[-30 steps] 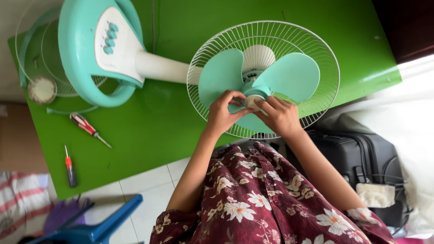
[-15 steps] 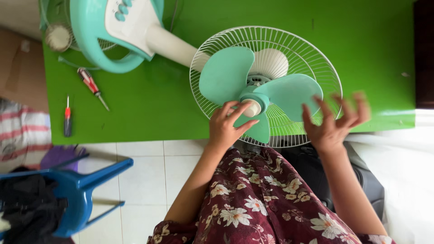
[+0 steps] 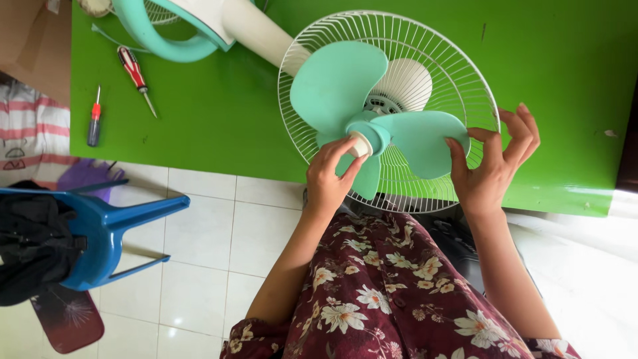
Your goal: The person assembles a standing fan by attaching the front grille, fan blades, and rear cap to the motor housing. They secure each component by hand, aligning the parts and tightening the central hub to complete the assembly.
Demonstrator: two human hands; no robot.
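Since half a second ago the right hand [image 3: 488, 169] has closed in on a blade tip of the mint fan blade [image 3: 372, 113], fingers loosely spread. Left hand [image 3: 327, 178] pinches the cream hub cap [image 3: 359, 143] at the blade's centre, inside the white wire guard [image 3: 458, 73] on the green table [image 3: 219, 126]. Thin plastic looks light and flexible, so grip is safest at the hub.

Green table [image 3: 219, 133] fills top of view. Below its near edge: white tiled floor [image 3: 199, 266], glossy w/ pale reflections. Left of table, on floor: blue plastic chair [image 3: 106, 233] w/ black cloth [image 3: 30, 246] piled on seat. Under chair, dark red mat [image 3: 66, 319]. By table's left end: striped pink-white fabric [image 3: 33, 133], brown cardboard [image 3: 33, 46] above it. Right of table: bright daylight patch, washed out.
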